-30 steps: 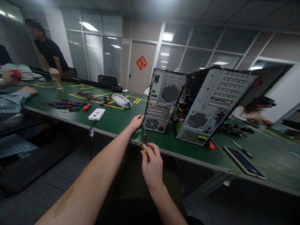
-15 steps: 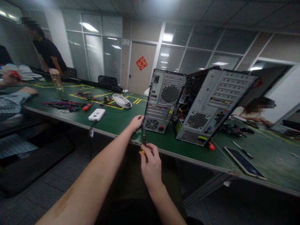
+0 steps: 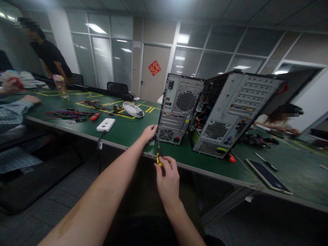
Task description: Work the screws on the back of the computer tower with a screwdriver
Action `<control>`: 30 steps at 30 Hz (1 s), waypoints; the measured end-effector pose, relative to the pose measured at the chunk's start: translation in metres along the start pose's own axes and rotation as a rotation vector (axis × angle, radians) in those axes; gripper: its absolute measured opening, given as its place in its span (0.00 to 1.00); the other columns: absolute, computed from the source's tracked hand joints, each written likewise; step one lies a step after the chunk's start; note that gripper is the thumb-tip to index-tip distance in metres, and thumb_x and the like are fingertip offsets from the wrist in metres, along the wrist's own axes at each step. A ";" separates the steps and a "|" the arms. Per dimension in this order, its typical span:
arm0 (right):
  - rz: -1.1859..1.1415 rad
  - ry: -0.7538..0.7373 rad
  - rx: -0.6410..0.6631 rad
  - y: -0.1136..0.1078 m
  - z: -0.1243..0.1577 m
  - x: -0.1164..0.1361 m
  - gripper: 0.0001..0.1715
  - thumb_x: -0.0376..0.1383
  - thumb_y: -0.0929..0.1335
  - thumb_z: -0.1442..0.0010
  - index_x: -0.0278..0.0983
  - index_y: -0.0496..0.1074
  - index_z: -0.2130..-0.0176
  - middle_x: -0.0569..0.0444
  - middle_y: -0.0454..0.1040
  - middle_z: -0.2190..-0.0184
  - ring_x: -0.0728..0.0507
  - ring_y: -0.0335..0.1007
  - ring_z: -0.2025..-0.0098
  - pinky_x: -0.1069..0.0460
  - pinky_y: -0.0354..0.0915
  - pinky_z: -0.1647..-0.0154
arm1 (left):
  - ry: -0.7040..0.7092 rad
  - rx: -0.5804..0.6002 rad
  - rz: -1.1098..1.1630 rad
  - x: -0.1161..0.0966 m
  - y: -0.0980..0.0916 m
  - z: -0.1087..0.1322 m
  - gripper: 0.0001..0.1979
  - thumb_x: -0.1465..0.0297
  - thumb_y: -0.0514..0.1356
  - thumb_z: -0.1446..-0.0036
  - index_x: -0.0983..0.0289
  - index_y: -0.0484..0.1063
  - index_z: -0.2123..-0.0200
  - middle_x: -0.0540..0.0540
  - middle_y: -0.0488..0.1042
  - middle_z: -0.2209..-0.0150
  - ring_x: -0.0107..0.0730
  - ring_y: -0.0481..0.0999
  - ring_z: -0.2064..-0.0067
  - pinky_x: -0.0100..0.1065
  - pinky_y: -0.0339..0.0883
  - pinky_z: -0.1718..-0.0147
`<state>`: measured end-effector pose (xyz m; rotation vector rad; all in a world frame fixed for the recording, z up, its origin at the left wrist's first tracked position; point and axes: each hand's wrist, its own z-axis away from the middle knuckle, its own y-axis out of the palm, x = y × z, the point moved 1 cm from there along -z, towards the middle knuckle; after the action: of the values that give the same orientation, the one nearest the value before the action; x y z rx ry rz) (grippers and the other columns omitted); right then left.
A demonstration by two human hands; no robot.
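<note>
Well, the right hand (image 3: 167, 181) is closed tight on a small yellow-and-black screwdriver (image 3: 159, 158), tip near the bottom corner of the tall grey metal computer box (image 3: 179, 109). The left hand (image 3: 149, 132) rests open on that corner. Best keep the tool straight and the box still.

The computer case (image 3: 176, 112) presents bare grey sheet metal, matt and perforated. The table (image 3: 128, 131) carries a green matt covering. The screwdriver (image 3: 159, 159) has a smooth black-and-yellow plastic handle.
</note>
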<state>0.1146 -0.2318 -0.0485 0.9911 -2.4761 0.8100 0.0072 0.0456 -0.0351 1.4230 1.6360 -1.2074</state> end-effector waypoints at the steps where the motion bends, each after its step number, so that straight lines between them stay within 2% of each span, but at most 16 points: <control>1: 0.000 0.000 -0.002 -0.001 0.000 -0.001 0.14 0.32 0.69 0.27 0.40 0.81 0.46 0.44 0.77 0.50 0.39 0.81 0.52 0.46 0.80 0.51 | -0.003 0.004 0.006 0.001 0.001 0.000 0.19 0.55 0.59 0.30 0.62 0.84 0.57 0.60 0.85 0.57 0.44 0.81 0.55 0.38 0.75 0.54; 12: 0.039 -0.016 -0.034 -0.008 0.001 -0.012 0.14 0.32 0.68 0.27 0.39 0.81 0.47 0.44 0.78 0.50 0.40 0.82 0.53 0.47 0.80 0.52 | -0.018 0.005 0.042 0.004 0.012 -0.004 0.32 0.40 0.59 0.36 0.64 0.83 0.60 0.60 0.84 0.62 0.43 0.81 0.57 0.37 0.76 0.55; 18: 0.060 -0.034 -0.046 -0.011 0.001 -0.012 0.13 0.32 0.68 0.26 0.38 0.81 0.47 0.44 0.78 0.51 0.41 0.82 0.55 0.48 0.80 0.54 | -0.024 0.008 0.051 0.003 0.017 -0.005 0.31 0.40 0.61 0.37 0.65 0.82 0.61 0.61 0.85 0.60 0.44 0.82 0.54 0.36 0.76 0.55; 24: 0.072 -0.041 -0.046 -0.016 0.002 -0.010 0.13 0.32 0.68 0.26 0.37 0.80 0.46 0.44 0.78 0.51 0.41 0.82 0.54 0.48 0.81 0.53 | -0.068 0.078 0.110 -0.003 0.024 0.000 0.30 0.41 0.65 0.39 0.65 0.82 0.62 0.61 0.84 0.59 0.42 0.82 0.55 0.35 0.77 0.57; 30: 0.068 -0.041 -0.033 -0.021 0.003 -0.009 0.15 0.30 0.68 0.27 0.36 0.80 0.44 0.41 0.79 0.48 0.39 0.82 0.49 0.47 0.81 0.49 | -0.114 0.106 0.212 -0.013 0.025 0.007 0.30 0.42 0.67 0.41 0.67 0.81 0.60 0.62 0.83 0.57 0.42 0.82 0.56 0.37 0.79 0.61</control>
<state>0.1350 -0.2412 -0.0471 0.9259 -2.5618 0.7747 0.0333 0.0338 -0.0318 1.5212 1.3256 -1.2429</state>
